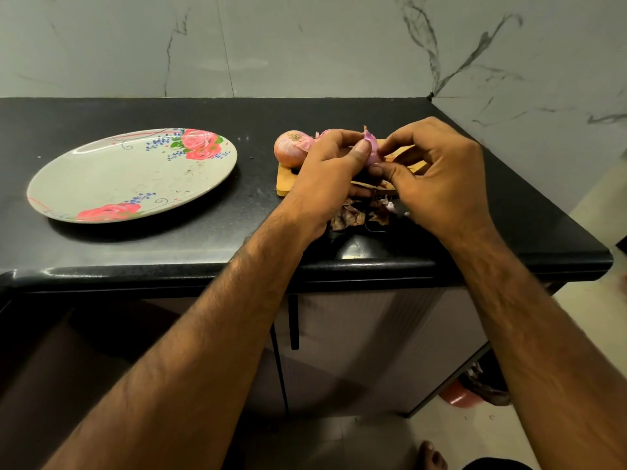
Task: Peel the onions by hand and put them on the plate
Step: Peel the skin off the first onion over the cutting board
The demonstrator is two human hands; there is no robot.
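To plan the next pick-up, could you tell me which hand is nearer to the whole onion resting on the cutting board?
Left. The left hand is just right of the whole onion; the right hand is farther right, beyond the onion being peeled.

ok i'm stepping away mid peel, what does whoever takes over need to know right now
Left hand grips the partly peeled onion. Right hand pinches it from the other side. Both are above the wooden cutting board.
Second onion, skin on, sits at the board's far left corner.
Floral plate lies to the left on the black counter, with no onion on it.
Loose skins lie on the counter in front of the board.
Done: some skin is off the held onion.
Left: finish it, peel the second onion, put both on the plate.
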